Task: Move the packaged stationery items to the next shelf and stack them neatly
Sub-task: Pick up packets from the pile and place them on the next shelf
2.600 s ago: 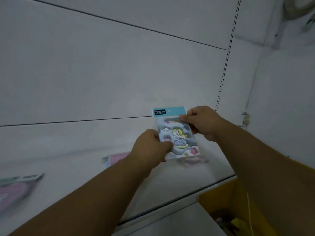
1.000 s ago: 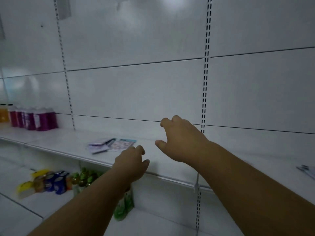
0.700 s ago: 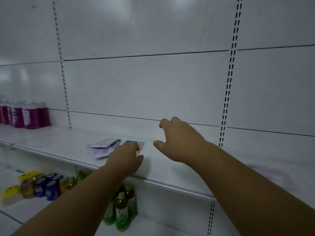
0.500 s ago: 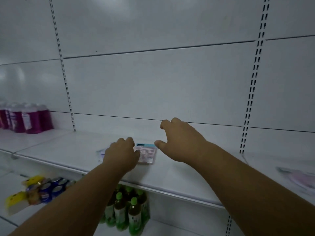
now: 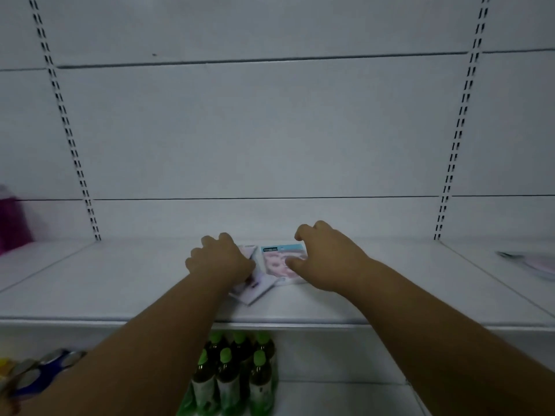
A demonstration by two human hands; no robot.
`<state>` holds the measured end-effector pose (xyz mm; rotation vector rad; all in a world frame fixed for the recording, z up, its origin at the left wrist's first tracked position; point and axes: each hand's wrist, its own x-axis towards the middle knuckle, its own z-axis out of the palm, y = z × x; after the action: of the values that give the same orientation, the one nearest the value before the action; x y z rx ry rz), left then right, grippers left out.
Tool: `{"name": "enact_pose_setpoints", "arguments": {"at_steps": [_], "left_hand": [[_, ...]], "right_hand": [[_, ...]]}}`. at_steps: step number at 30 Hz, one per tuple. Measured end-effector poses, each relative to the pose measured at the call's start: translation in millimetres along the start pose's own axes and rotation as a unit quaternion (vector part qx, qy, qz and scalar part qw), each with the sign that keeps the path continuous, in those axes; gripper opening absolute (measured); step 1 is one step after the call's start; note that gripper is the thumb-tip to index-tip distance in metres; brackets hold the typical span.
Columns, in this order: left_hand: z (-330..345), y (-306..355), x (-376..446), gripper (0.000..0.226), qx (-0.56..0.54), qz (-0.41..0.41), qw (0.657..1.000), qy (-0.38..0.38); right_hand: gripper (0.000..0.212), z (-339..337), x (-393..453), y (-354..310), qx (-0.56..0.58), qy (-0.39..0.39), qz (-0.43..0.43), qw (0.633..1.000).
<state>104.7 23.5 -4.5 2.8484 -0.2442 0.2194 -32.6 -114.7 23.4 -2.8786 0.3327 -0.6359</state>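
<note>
Two flat stationery packets lie side by side on the white shelf. One is a pale pink packet, turned at an angle. The other is a blue-topped packet with a pink picture on its face. My left hand rests on the pink packet with its fingers curled down, hiding the packet's upper left part. My right hand arches over the right side of the blue-topped packet, fingers spread, thumb touching its face.
More packets lie blurred on the neighbouring shelf bay to the right. Green-capped bottles stand on the lower shelf under my arms, with cans at lower left. A magenta bottle stands at the far left.
Earlier both hands held a unicorn packet at the right bay. The view then swung left, and both empty hands came down onto the two packets, now centred in front of me.
</note>
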Motion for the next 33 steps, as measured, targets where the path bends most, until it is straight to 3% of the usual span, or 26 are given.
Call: {"name": "enact_pose_setpoints", "arguments": {"at_steps": [4, 9, 12, 16, 18, 21, 25, 33], "left_hand": [[-17, -10, 3, 0.062, -0.171, 0.048, 0.980, 0.086], [-28, -19, -22, 0.042, -0.335, 0.127, 0.905, 0.230], [-30, -20, -37, 0.032, -0.418, 0.151, 0.865, 0.235], [-34, -20, -43, 0.025, -0.446, 0.164, 0.850, 0.228], [-32, -18, -45, 0.026, -0.455, 0.161, 0.849, 0.217], [-27, -4, -49, 0.028, -0.458, 0.163, 0.849, 0.206], [-19, 36, -60, 0.027, -0.453, 0.185, 0.848, 0.201], [8, 192, -135, 0.029, -0.460, 0.297, 0.824, 0.146]], "right_hand": [[0.041, 19, 16, -6, -0.023, -0.027, 0.060, 0.998], [0.051, 49, 35, -6, -0.089, -0.101, 0.145, 0.980], [0.055, 56, 47, -9, -0.080, -0.122, 0.188, 0.971], [0.058, 54, 57, -10, -0.006, -0.111, 0.233, 0.966], [0.051, 50, 54, -6, 0.039, -0.076, 0.245, 0.966], [0.030, 32, 40, 11, 0.102, 0.048, 0.241, 0.964], [0.021, -10, 5, 51, 0.139, 0.167, 0.233, 0.948], [0.014, -118, -108, 191, 0.151, 0.310, 0.311, 0.886]]}}
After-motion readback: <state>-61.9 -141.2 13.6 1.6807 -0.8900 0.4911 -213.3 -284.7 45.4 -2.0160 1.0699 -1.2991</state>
